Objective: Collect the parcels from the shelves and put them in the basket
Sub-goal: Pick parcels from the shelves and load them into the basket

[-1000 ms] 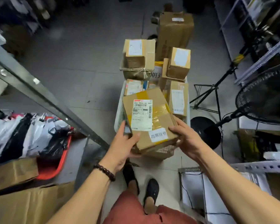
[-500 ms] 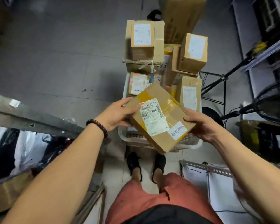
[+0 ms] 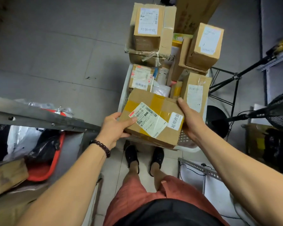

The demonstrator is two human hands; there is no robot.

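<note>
A flat cardboard parcel (image 3: 155,118) with yellow tape and white labels sits over the near end of the white slatted basket (image 3: 185,141). My left hand (image 3: 115,126) grips its left edge, thumb lying on the label. My right hand (image 3: 189,119) holds its right edge with the fingers wrapped round the side. The basket is piled with several taped cardboard boxes, among them a labelled box (image 3: 147,25) at the far left and another (image 3: 205,44) at the far right.
A grey metal shelf rail (image 3: 39,117) crosses at the left, over a red tub (image 3: 55,162) of bagged parcels. A black tripod (image 3: 230,82) and a fan (image 3: 281,110) stand at the right. My feet stand on floor tiles just before the basket.
Both hands have carried the flat parcel forward and turned it, so it now lies lower over the basket's near end. The view has tilted further down.
</note>
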